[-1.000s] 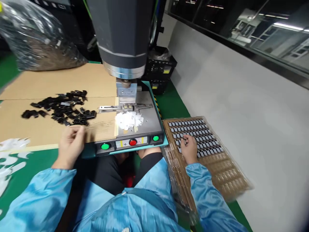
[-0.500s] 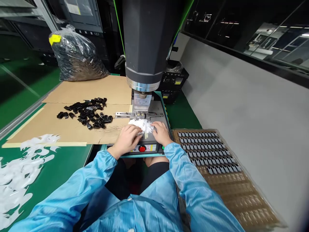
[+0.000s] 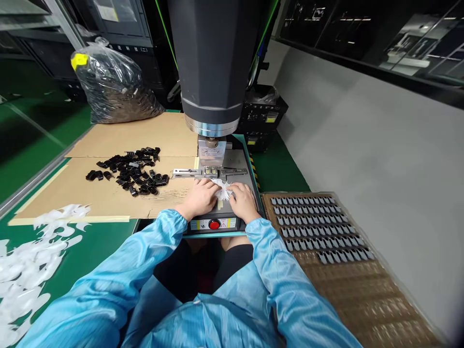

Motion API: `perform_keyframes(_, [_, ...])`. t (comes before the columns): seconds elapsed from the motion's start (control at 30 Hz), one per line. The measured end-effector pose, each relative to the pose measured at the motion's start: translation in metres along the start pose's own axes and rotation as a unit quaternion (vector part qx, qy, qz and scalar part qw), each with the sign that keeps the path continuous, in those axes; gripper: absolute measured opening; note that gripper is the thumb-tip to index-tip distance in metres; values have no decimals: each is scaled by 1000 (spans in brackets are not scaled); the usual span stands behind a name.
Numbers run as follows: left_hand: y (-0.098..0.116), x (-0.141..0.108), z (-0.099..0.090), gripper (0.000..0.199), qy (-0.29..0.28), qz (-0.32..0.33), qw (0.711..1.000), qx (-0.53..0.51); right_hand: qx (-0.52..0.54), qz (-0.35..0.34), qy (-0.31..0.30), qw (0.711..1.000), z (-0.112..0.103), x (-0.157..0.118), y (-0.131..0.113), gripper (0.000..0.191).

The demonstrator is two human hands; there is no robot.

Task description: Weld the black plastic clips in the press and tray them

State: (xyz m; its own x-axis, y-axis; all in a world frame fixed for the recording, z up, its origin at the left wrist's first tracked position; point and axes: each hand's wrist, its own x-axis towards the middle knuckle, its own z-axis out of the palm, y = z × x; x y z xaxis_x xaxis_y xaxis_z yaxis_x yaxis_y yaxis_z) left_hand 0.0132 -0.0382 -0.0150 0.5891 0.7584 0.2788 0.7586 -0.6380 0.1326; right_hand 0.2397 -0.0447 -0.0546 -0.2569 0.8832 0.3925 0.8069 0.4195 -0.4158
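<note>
A white thin sheet with jagged, leaf-like edges lies between my hands at the front of the press's metal bed. My left hand covers its left side, fingers bent and closed on it. From the right, my right hand grips the sheet's edge between thumb and fingers. Just beyond sits a metal fixture with a slotted bar to each side, below the machine's metal head block. My fingers hide part of the sheet.
Black curved clips lie heaped on cardboard to the left. White cut sheets spread over the green table. A red button faces me. At right, a tray carries rows of grey parts. A filled plastic bag stands behind.
My left hand has moved right and slightly forward, over the white sheet, and covers more of it. My right hand stays at the sheet's right edge. The view has shifted a little.
</note>
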Motion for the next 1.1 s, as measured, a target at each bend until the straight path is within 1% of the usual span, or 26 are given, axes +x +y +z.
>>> perform_keyframes(0.13, [-1, 4, 3, 28, 10, 12, 1000, -1, -8, 6, -7, 1000, 0, -1, -1, 36])
perform_keyframes(0.37, [-5, 13, 6, 30, 60, 11, 998, -31, -17, 9, -8, 1000, 2, -2, 0, 35])
perform_keyframes(0.43, [-7, 16, 5, 31, 78, -5, 995, -56, -12, 5, -4, 1000, 1, -2, 0, 35])
perform_keyframes(0.53, [-10, 19, 2, 32, 105, -53, 989, -92, -4, 4, 1, 1000, -1, -2, -1, 36])
perform_keyframes(0.63, [-14, 15, -4, 33, 123, -101, 980, -119, 3, 10, 6, 1000, -4, -2, -3, 37])
perform_keyframes(0.73, [-21, 1, -11, 35, 155, -140, 962, -174, 25, 10, 25, 999, -8, -4, -5, 37])
perform_keyframes(0.8, [-27, -13, -15, 37, 176, -174, 944, -218, 46, 1, 43, 998, -11, -8, -9, 33])
perform_keyframes(0.87, [-34, -30, -16, 41, 185, -217, 922, -261, 58, -7, 51, 997, -12, -14, -17, 28])
perform_keyframes(0.93, [-41, -49, -14, 43, 182, -263, 897, -305, 54, -12, 42, 998, -9, -19, -28, 23])
perform_keyframes(1.0, [-47, -66, -10, 43, 175, -301, 872, -344, 29, -12, 24, 999, -4, -23, -40, 23])
perform_keyframes(1.1, [-52, -86, -3, 45, 174, -331, 842, -389, -20, -12, 1, 1000, 6, -23, -54, 26])
